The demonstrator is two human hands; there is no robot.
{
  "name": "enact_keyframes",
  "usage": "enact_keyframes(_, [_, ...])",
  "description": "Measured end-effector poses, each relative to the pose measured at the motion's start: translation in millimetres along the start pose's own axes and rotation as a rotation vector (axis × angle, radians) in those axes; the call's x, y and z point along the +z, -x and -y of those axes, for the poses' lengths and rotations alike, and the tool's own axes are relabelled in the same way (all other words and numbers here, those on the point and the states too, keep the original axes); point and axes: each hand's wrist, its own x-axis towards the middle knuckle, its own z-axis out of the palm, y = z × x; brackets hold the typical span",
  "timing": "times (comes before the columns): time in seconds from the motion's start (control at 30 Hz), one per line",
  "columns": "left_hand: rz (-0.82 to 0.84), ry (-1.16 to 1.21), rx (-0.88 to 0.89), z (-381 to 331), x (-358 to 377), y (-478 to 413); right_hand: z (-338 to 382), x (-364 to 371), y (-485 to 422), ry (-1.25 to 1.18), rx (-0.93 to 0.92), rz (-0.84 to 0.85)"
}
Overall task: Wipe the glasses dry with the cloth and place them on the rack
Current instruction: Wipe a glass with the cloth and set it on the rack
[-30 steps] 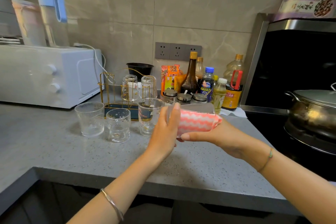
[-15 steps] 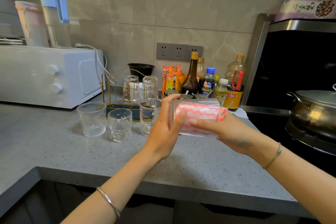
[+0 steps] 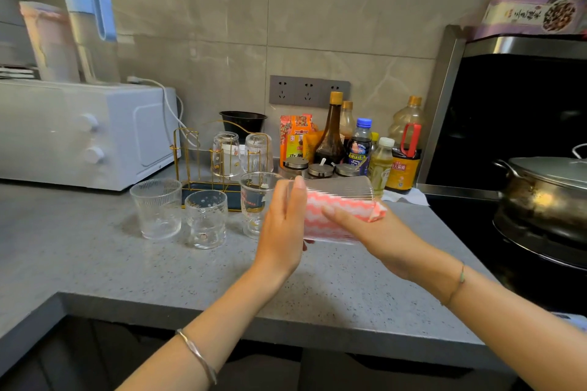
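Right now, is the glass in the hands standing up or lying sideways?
Sideways: the glass lies on its side between left hand and right hand, cloth inside.

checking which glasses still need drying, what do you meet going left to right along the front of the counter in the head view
ribbed glass → dotted glass → printed glass → left hand → held glass → right hand → pot

Ribbed glass (image 3: 336,187): held sideways.
Cloth (image 3: 346,202): inside it, in our right hand (image 3: 390,238).
Left hand (image 3: 282,225): flat on its 9 o'clock end.
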Motion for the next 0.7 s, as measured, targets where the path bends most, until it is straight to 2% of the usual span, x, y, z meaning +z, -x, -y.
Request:
enact_keyframes(0.2, [0.065, -0.191, 0.487, -0.3, -13.3, 0.0, 6.1, -5.3, 1.8, -0.267, 0.066, 0.002])
enact_keyframes(0.3, [0.09, -0.217, 0.552, -1.3, -15.8, -4.2, 11.9, -8.5, 0.3, -0.188, 0.013, 0.028])
enact_keyframes(0.37, [0.098, -0.213, 0.49, -2.8, -14.9, -5.3, 15.2, -10.0, -1.6, -0.15, -0.049, 0.01])
enact_keyframes(0.43, [0.137, -0.204, 0.346, -5.7, -13.1, -4.3, 15.8, -11.8, -3.8, -0.095, -0.11, -0.034])
enact_keyframes(0.53, [0.212, -0.027, 0.031, -14.5, -9.2, -4.5, 14.4, -12.7, -6.6, 0.121, -0.194, -0.074])
enact_keyframes(0.63, [0.23, 0.134, -0.316, -18.3, -9.5, -8.6, 11.9, -10.7, -6.7, 0.267, -0.219, -0.04])
enact_keyframes(0.7, [0.202, 0.107, -0.35, -18.3, -8.4, -8.3, 8.5, -9.6, -4.9, 0.246, -0.212, -0.013])
